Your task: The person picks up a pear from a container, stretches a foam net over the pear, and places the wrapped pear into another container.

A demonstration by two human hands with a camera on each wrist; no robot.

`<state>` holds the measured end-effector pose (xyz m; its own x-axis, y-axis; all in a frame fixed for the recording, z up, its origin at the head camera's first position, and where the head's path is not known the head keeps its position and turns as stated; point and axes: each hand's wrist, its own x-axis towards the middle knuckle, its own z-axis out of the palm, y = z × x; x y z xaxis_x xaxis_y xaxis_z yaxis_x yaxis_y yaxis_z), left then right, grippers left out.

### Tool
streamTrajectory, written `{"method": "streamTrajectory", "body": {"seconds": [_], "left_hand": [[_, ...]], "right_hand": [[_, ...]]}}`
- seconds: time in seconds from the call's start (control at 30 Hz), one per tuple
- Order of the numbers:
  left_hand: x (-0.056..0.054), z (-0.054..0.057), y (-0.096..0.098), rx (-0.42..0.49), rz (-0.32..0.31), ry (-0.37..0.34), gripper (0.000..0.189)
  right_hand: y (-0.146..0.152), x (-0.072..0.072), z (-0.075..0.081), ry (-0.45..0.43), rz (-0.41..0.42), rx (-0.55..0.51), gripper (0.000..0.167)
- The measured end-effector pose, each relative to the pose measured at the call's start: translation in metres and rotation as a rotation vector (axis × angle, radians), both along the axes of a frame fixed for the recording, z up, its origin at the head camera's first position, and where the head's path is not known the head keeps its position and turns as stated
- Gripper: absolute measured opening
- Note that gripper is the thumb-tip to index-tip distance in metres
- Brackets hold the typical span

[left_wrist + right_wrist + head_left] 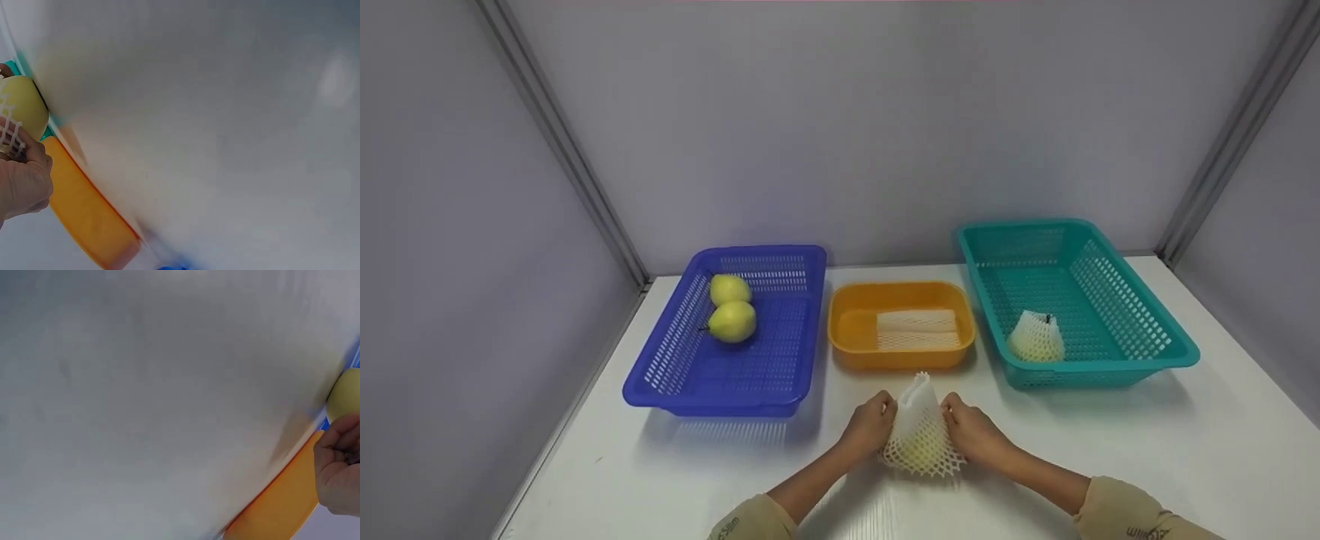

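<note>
A white foam net sleeve stands near the front of the table, its flared mesh lying over a yellow-green pear. My left hand pinches the sleeve's left side, fingers curled. On the opposite side, my right hand grips the mesh between thumb and fingers. In the left wrist view the pear bulges bare beyond the net, beside the left hand. The right wrist view catches the pear just above the curled right hand.
Two bare pears lie in a blue basket at left. Flat foam sleeves rest in an orange tub at the middle. A teal basket at right holds a sleeved pear. Grey panels wall the table.
</note>
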<state>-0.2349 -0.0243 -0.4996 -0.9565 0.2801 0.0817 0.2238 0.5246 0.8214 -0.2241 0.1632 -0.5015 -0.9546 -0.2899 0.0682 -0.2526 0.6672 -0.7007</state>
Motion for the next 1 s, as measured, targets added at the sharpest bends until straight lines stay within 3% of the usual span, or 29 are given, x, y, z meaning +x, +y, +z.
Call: {"method": "streamTrajectory", "body": {"seconds": [0.1, 0.3, 0.57, 0.7, 0.8, 0.9, 1.0], "left_hand": [[-0.001, -0.004, -0.001, 0.007, 0.003, -0.002, 0.020], [-0.003, -0.011, -0.004, -0.021, 0.015, -0.075, 0.021], [-0.003, -0.002, -0.016, -0.228, -0.019, -0.125, 0.018], [0.003, 0.014, -0.027, -0.394, -0.131, -0.096, 0.008], [0.009, 0.028, -0.032, -0.442, -0.256, -0.077, 0.036], [0.013, 0.036, -0.033, -0.390, -0.342, -0.110, 0.067], [0.011, 0.037, -0.033, -0.315, -0.360, -0.120, 0.080]], "right_hand": [[0.000, 0.001, -0.004, -0.014, 0.004, 0.012, 0.010], [0.002, 0.002, -0.009, -0.062, 0.048, 0.059, 0.010], [0.005, -0.003, 0.006, -0.175, 0.080, 0.154, 0.004], [0.010, -0.005, 0.020, -0.247, 0.127, 0.186, 0.008], [0.019, -0.004, 0.033, -0.263, 0.217, 0.153, 0.021], [0.026, -0.001, 0.045, -0.272, 0.318, 0.105, 0.039], [0.026, 0.001, 0.052, -0.286, 0.342, 0.066, 0.057]]}}
